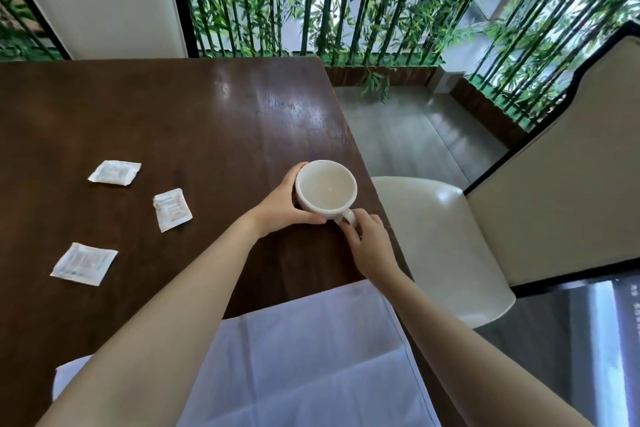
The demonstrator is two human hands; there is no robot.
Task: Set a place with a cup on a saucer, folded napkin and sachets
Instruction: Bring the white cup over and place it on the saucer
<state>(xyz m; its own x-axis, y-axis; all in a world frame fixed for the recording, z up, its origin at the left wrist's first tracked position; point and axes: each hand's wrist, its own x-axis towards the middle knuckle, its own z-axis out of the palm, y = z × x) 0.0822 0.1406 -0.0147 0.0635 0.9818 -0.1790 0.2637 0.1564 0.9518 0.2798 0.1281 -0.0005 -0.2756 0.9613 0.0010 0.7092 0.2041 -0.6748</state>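
Head view: cup (326,188) between both hands' fingers (349,230).

- Left of our fingers (313,218), bare table (173,114) reaches three scattered sachets (172,210), well apart.
- Beyond our fingertips, the cup (326,188) blocks.
- Right of them, the table edge drops toward a chair (446,246).
- Behind them lies the unfolded napkin (311,357).
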